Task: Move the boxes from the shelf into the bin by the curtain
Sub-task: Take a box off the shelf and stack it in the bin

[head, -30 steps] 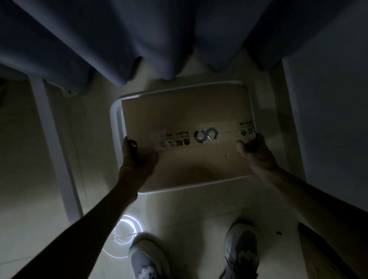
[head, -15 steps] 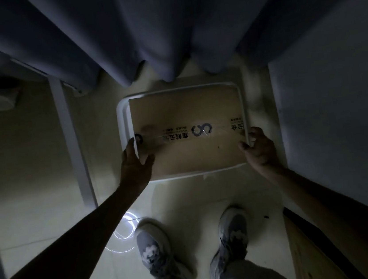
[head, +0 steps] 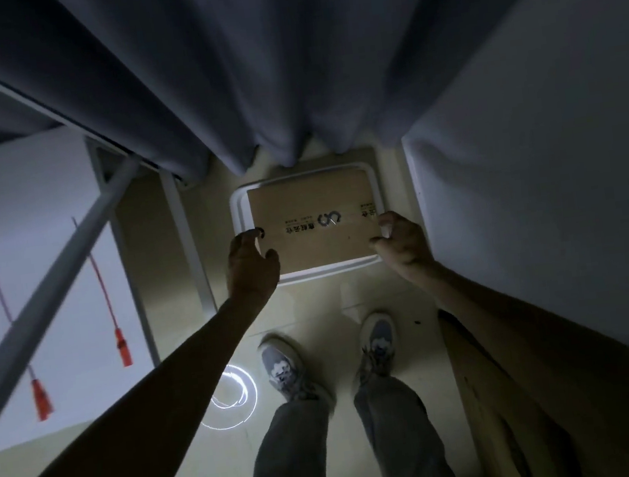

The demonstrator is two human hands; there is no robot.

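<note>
- Dimly lit scene; landmark is the white bin (head: pixel 240 223) on the floor at the foot of the grey curtain (head: pixel 264 66).
- Left of the bin: a white frame post (head: pixel 186 238).
- Left hand (head: pixel 250 264) over the bin's near-left corner, fingers spread, gripping nothing.
- Cardboard box (head: pixel 312 199) lies flat inside the bin, printed side up.
- Right hand (head: pixel 404 243) at the bin's near-right corner, fingers loose, off the box.
</note>
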